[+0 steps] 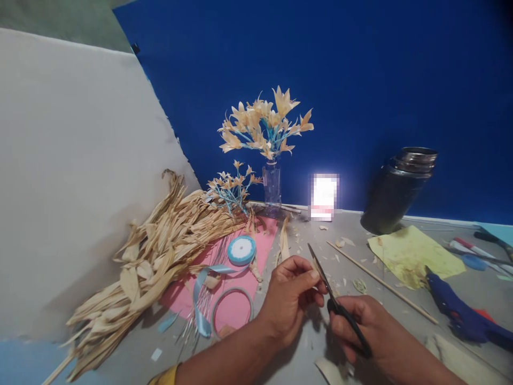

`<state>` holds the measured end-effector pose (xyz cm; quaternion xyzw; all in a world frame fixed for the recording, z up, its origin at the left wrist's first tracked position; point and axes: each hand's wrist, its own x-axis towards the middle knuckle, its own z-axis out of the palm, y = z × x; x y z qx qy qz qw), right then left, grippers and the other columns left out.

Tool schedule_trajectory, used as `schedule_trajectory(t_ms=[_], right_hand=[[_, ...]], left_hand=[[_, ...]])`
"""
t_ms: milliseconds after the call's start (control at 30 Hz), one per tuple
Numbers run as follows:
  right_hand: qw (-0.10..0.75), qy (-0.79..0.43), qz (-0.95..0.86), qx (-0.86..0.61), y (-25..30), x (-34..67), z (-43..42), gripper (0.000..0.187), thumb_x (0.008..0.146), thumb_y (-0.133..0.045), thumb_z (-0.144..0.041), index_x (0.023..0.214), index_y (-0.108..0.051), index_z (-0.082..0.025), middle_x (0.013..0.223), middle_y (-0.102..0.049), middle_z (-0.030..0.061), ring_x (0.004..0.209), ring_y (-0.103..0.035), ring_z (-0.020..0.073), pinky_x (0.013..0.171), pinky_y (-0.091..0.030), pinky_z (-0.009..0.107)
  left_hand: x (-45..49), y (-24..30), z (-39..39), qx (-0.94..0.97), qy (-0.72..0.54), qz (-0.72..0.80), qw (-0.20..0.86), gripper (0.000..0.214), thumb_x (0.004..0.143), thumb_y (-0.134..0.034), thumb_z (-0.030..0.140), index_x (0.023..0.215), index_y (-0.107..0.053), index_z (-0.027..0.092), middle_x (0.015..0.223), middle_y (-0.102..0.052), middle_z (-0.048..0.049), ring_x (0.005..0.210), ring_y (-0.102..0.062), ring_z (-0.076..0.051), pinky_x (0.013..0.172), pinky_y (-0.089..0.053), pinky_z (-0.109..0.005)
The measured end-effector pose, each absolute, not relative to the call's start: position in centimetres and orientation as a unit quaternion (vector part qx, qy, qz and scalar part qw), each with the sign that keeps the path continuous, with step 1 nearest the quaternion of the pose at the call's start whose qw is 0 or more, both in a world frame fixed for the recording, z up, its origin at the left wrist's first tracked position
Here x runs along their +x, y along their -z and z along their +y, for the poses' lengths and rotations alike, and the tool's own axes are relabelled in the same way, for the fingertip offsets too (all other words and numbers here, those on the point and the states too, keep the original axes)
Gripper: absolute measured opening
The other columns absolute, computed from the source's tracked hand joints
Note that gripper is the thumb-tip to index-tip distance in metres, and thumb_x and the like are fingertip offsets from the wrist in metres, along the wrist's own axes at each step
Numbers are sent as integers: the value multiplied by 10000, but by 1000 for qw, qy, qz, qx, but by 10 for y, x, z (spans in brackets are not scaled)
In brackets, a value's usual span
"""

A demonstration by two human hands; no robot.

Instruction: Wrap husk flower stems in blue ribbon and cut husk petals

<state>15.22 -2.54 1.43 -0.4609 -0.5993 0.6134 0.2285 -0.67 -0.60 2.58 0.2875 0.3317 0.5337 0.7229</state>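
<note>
My right hand [371, 323] grips a pair of scissors [321, 268] by its black handles, with the dark blades pointing up and to the left. Just left of the blades, my left hand [289, 294] is closed in a pinch, thumb against the fingers. Whatever small piece it may hold is hidden by the fingertips. Behind my left hand a strip of dry husk [284, 238] lies on the grey table [294, 353]. Pale scraps are scattered around both hands, and a thin wooden stick [380, 280] lies beyond the right one.
Dried husks [148, 262] are heaped at left. Blue ribbon [241, 250] and a tape ring [232, 291] lie on pink paper [262, 251]. Husk flowers [264, 120] stand in a clear vase [271, 184]. At right are a dark flask [401, 187], yellow paper [417, 254] and a blue glue gun [452, 307].
</note>
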Motion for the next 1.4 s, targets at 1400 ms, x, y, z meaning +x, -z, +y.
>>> schedule_trajectory(t_ms=[1400], right_hand=[[104, -669, -645, -353, -25, 201, -15, 550, 768, -678, -677, 685, -623, -136, 514, -623, 12, 452, -427, 84, 474, -279, 216]], left_hand=[[-34, -38, 12, 382, -421, 279, 774, 494, 631, -717, 77, 1089, -557, 171, 716, -617, 50, 494, -629, -122, 516, -512, -245]])
